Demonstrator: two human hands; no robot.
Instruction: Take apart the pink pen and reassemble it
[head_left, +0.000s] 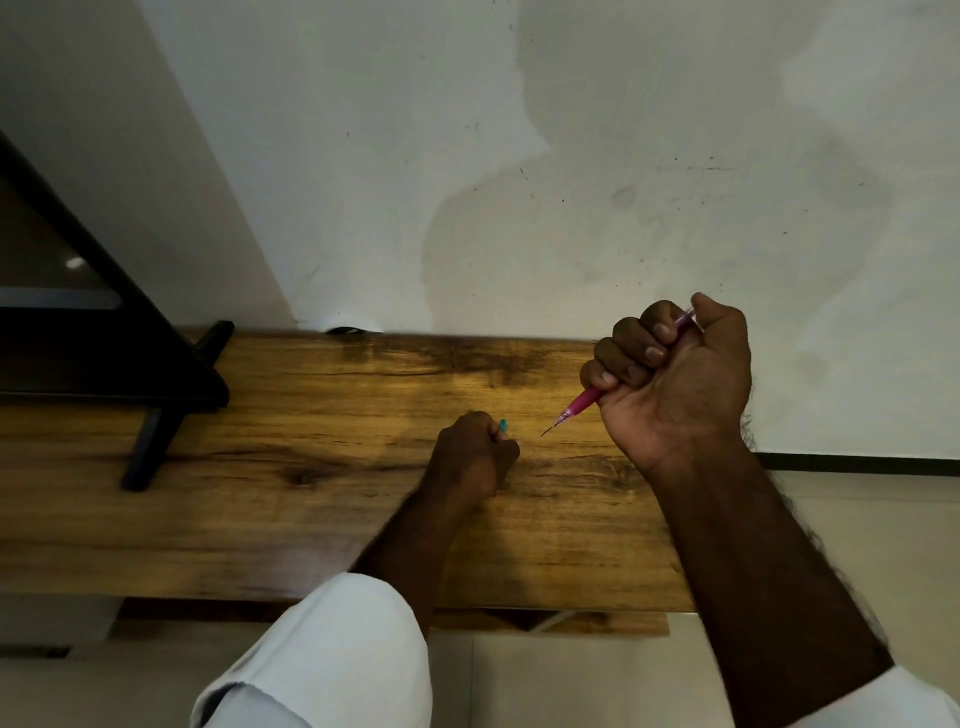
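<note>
My right hand (670, 374) is raised above the wooden table (311, 519) and grips the pink pen (584, 401) in a fist. The pen's pink grip and thin dark tip stick out at the lower left, and its clear rear end shows above my fingers near the thumb. My left hand (472, 457) rests low on the table with fingers curled round a small teal piece (503, 426), only the end of which shows. The pen tip points toward my left hand with a small gap between them.
A dark monitor with a black stand (156, 415) sits at the table's left end. A pale wall (571, 182) rises right behind the table's far edge. White sleeves cover both upper forearms.
</note>
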